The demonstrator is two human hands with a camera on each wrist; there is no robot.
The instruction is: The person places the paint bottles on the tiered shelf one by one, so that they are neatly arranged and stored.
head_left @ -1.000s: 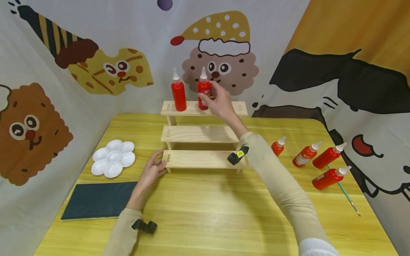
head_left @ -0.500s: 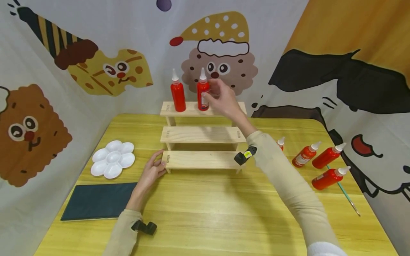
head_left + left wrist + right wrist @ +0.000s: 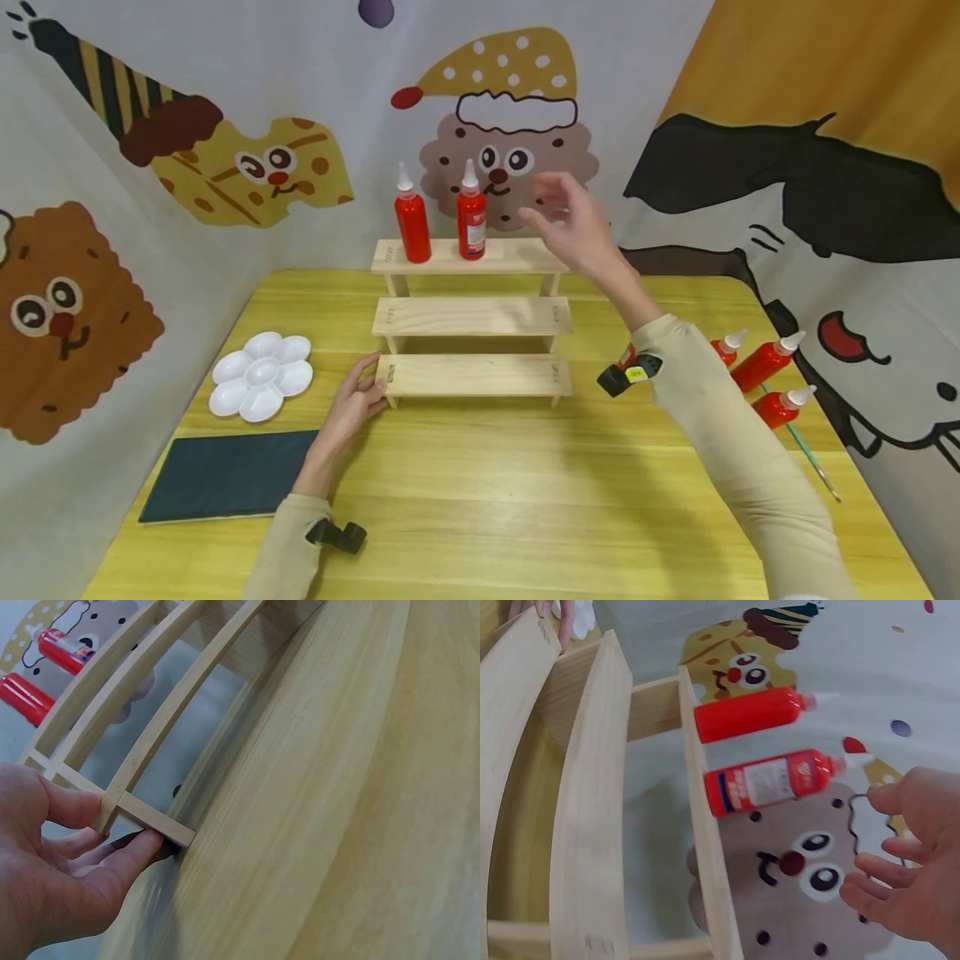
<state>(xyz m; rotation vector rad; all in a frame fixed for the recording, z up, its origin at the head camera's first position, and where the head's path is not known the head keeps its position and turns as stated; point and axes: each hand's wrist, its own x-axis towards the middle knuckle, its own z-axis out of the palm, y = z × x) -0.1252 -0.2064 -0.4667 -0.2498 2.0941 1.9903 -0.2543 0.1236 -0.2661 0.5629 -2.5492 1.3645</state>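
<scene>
A three-tier wooden display stand rests at the back of the table. Upright on its top tier are two red squeeze bottles with white pointed caps: a left bottle and a labelled bottle beside it. My left hand holds the left end of the lowest tier; in the left wrist view, thumb and fingers pinch the stand's corner. Right of the labelled bottle my right hand hovers with fingers spread and loosely bent, holding nothing. The right wrist view shows a gap between this hand and the bottle's cap.
More red bottles stand at the table's right, partly hidden by my right sleeve. A thin paintbrush lies by them. At left are a white flower-shaped palette and a dark flat board. A patterned curtain hangs behind.
My right hand has let go of the labelled bottle and moved away to the right, leaving it on the top tier. The left hand has kept its hold on the stand.
</scene>
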